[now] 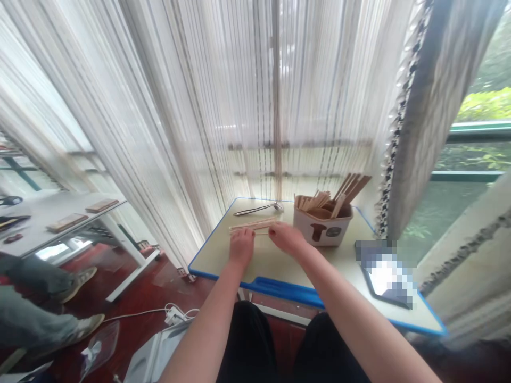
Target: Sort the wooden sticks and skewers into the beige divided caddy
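My left hand (241,247) and my right hand (286,237) are low over the table, each closed at one end of a thin, pale wooden chopstick (262,233). The stick spans the gap between them, lying roughly level. Just beyond my fingers, several more chopsticks (258,222) lie side by side on the tabletop (215,252). Farther back rests a pair of metal tongs (257,209). Right of my right hand stands a white and brown holder (319,234) full of wooden sticks and flat utensils. My fingertips are partly hidden by the backs of my hands.
A dark tablet-like device (371,279), partly pixelated, lies at the table's right. Sheer curtains (247,106) hang behind the blue-edged table. At left are another table (35,213) and a person's legs (35,308). A white cable (136,314) runs across the red floor.
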The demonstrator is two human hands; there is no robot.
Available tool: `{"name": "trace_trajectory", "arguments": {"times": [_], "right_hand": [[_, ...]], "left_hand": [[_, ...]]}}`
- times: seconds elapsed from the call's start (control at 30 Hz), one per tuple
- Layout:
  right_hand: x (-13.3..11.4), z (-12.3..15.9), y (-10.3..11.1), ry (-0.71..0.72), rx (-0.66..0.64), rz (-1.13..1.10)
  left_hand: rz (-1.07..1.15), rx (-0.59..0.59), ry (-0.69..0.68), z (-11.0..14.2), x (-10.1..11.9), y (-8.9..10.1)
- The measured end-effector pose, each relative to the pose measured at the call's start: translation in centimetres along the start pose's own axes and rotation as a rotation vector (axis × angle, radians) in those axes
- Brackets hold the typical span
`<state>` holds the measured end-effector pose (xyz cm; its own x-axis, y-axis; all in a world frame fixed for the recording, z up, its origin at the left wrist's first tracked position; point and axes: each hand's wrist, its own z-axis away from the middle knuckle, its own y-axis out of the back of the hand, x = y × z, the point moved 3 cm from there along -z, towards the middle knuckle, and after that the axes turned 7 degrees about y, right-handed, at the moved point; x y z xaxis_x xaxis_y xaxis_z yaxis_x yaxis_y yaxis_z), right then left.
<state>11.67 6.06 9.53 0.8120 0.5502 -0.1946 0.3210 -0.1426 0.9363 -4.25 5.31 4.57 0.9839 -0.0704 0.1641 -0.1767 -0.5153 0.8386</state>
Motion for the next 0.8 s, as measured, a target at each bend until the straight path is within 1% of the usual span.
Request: {"name": "trace_trajectory", "arguments": {"times": [0.1,0.17,0.23,0.3,0.33,0.4,0.47,0.57,0.67,0.8], "right_hand": [[0.6,2.0,4.8,0.032,0.185,-0.246],[1.3,3.7,8.3,0.049,0.314,-0.455],[2.0,5.4,11.6,0.046,0.421,-0.631],[2.6,6.7,14.4,0.025,0.506,-0.733],[2.8,7.1,15.6,0.017,0.548,-0.748],[3.6,7.6,17.6,0.014,0.638,-0.709],[4.5,7.6,19.2,0.021,0.708,-0.617],[6.2,7.0,20.6,0.028,0.731,-0.468],[7.4,6.4,21.1,0.03,0.7,-0.359],[8.3,5.9,20.9,-0.02,0.622,-0.281]], "left_hand": [[0.126,0.196,-0.017,-0.5,2.3,2.1],[0.265,0.306,-0.054,-1.0,4.8,3.6],[0.432,0.388,-0.106,-1.6,7.8,4.8],[0.586,0.429,-0.155,-2.3,11.0,5.6],[0.649,0.434,-0.175,-2.7,12.6,5.9],[0.742,0.419,-0.205,-3.5,15.6,6.3],[0.809,0.387,-0.205,-4.4,18.1,6.3],[0.866,0.331,-0.176,-5.5,20.7,6.0],[0.891,0.268,-0.14,-6.4,21.9,5.4],[0.898,0.168,-0.109,-7.0,22.1,4.2]]}}
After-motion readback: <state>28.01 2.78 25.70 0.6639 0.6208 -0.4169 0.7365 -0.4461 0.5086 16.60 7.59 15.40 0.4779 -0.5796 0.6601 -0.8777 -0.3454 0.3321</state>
